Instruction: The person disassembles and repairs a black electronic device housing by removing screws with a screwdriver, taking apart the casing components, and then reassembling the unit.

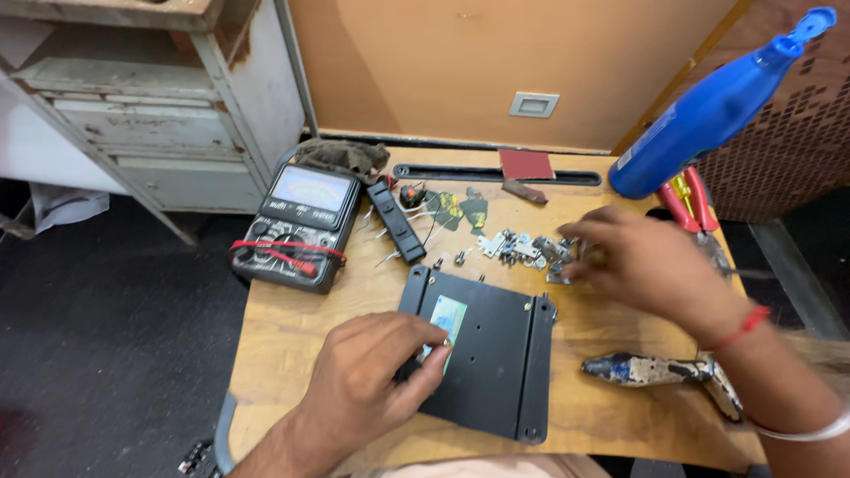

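Note:
A black metal plate with a pale green sticker lies on the wooden table. My left hand rests on the plate's left edge, fingers curled and pressing beside the sticker. My right hand reaches over a small heap of silvery metal brackets and screws beyond the plate, fingertips among them; it is blurred, and whether it pinches a piece is unclear.
A black analogue multimeter with red leads sits at the left. A black bar, small circuit boards, a blue spray bottle, red-handled pliers, a paint-stained tool and a rag lie around. A worn cabinet stands left.

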